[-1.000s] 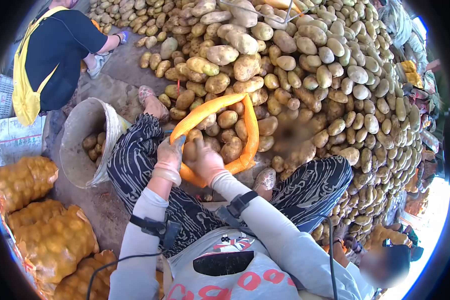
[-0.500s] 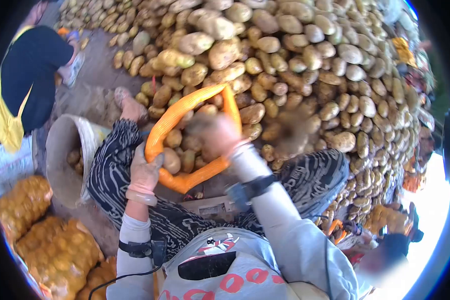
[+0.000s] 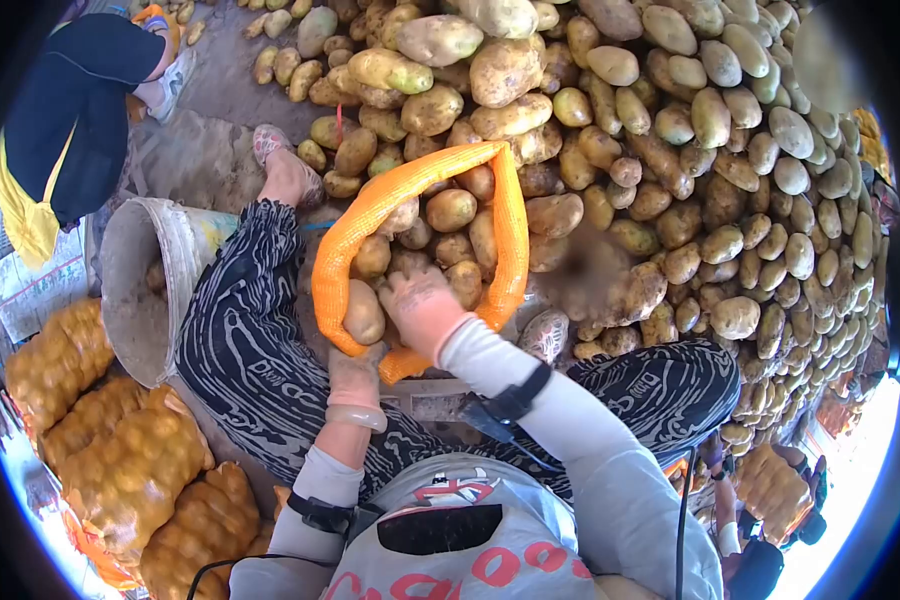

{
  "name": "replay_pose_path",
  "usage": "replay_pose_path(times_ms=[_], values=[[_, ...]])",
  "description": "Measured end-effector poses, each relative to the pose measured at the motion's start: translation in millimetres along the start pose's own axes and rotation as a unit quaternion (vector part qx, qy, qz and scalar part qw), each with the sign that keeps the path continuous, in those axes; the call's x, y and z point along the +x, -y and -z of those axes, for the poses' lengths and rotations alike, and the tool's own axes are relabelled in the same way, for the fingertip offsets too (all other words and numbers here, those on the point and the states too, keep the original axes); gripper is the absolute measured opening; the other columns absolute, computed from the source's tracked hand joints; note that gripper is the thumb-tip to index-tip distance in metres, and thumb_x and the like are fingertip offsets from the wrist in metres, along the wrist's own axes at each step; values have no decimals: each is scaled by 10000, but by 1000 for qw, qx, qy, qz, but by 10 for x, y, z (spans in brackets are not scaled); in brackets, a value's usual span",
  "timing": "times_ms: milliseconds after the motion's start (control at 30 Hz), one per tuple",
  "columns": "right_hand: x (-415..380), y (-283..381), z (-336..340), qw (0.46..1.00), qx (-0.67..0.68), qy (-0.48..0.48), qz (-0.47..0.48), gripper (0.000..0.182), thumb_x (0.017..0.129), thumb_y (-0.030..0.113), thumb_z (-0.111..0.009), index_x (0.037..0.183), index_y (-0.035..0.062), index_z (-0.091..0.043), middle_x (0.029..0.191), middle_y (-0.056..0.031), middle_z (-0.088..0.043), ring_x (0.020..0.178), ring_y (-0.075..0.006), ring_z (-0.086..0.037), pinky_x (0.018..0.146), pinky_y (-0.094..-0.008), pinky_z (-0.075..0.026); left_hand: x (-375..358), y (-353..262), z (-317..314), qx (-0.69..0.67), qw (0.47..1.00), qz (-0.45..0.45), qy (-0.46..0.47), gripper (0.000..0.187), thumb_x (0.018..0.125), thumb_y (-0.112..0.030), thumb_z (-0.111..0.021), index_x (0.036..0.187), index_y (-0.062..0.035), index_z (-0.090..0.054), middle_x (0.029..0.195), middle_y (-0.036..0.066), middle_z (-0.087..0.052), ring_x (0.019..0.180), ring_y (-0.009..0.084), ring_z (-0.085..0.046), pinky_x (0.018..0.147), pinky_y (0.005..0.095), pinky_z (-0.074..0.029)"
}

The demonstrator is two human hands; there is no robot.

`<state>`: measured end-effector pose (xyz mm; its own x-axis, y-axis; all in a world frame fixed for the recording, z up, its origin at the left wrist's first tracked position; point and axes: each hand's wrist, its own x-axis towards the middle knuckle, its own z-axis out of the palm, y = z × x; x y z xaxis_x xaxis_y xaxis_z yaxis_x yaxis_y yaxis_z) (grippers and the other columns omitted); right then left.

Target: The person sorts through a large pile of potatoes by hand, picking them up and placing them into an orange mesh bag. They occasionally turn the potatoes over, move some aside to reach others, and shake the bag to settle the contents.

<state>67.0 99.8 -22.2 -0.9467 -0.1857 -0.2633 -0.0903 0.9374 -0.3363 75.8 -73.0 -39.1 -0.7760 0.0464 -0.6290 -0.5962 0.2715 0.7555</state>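
An orange mesh bag (image 3: 338, 262) stands between my legs, its rim rolled into a thick ring around a load of potatoes (image 3: 451, 210). My left hand (image 3: 356, 372) is at the near left of the rim and grips it, though the bag hides most of its fingertips. Inside the opening, my right hand (image 3: 425, 308) rests on the potatoes with its fingers bent downward and somewhat apart. No potato shows clearly within its grasp. One large potato (image 3: 364, 314) lies just left of that hand, against the rim.
A big potato heap (image 3: 710, 190) rises ahead and to the right. On my left stands a dirty white bucket (image 3: 175, 300) with potatoes inside. Several filled mesh bags (image 3: 135, 460) sit behind it. A person in dark clothes (image 3: 70, 110) is at upper left; others are at lower right.
My right hand, blurred over the bag before, now rests lower among the potatoes. My left hand has shifted nearer to me along the rim. The whole view has tilted slightly.
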Motion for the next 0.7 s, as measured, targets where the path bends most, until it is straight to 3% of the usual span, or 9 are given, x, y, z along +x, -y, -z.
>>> replay_pose_path(times_ms=[67,200,300,367,433,500,567,600,700], values=[[46,18,-263,998,12,-56,-14,374,707,299,-783,1014,117,-673,1014,-107,-609,1001,-283,-613,857,-444,-481,64,-82,3,-42,999,29,-17,551,744,9,-777,1239,27,-534,1131,107,-623,961,204,-618,845,313,-513],[79,-55,15,998,57,34,19,431,691,317,-795,1047,105,-676,1039,-119,-600,1009,-309,-610,835,-428,-490,100,-238,-35,-91,995,-9,-35,427,794,-19,-768,1183,24,-598,1030,86,-657,875,205,-637,800,321,-518],[-3,-258,407,989,102,-109,-16,428,691,316,-795,1058,124,-684,1073,-118,-606,1032,-308,-603,859,-431,-486,103,-272,35,-138,989,43,-23,421,796,-43,-781,1176,21,-610,1032,81,-667,893,218,-649,803,347,-530],[90,-438,428,997,-40,-39,-59,404,707,325,-788,1053,139,-694,1065,-114,-618,1053,-314,-592,897,-431,-471,72,-256,-6,-194,978,75,-17,413,792,-55,-791,1161,16,-620,1046,81,-673,913,227,-660,801,360,-536],[43,-551,530,996,-40,-73,-41,275,775,291,-716,1001,135,-725,1048,-119,-654,1011,-321,-620,866,-441,-490,95,-244,13,-192,973,124,-32,396,814,-71,-776,1169,15,-622,1058,84,-669,900,226,-662,798,360,-536],[-92,-803,947,960,185,-181,-110,238,804,263,-684,976,101,-712,989,-153,-678,955,-338,-653,849,-456,-514,75,-242,6,-185,975,123,-18,397,836,-73,-752,1198,4,-608,1060,82,-658,895,222,-655,802,355,-537],[-194,-1432,906,895,209,-242,-312,348,799,261,-718,1071,47,-680,1087,-203,-670,1011,-319,-647,902,-430,-512,35,-262,33,-183,975,124,-17,393,856,-85,-735,1216,-2,-601,1061,79,-650,895,214,-650,807,348,-536],[-254,-1823,669,909,96,-281,-293,340,817,265,-697,1056,24,-672,1042,-211,-674,980,-340,-657,900,-440,-517,0,-298,-1,-183,975,122,-14,389,865,-95,-729,1219,-1,-600,1062,77,-648,897,210,-649,810,342,-535],[-380,-2457,-135,938,-84,33,-334,375,848,292,-621,1156,79,-636,1158,-172,-660,1072,-359,-642,881,-479,-524,-167,-512,-153,-187,979,80,-20,376,884,-111,-713,1219,14,-598,1069,72,-642,912,189,-644,821,320,-532]])
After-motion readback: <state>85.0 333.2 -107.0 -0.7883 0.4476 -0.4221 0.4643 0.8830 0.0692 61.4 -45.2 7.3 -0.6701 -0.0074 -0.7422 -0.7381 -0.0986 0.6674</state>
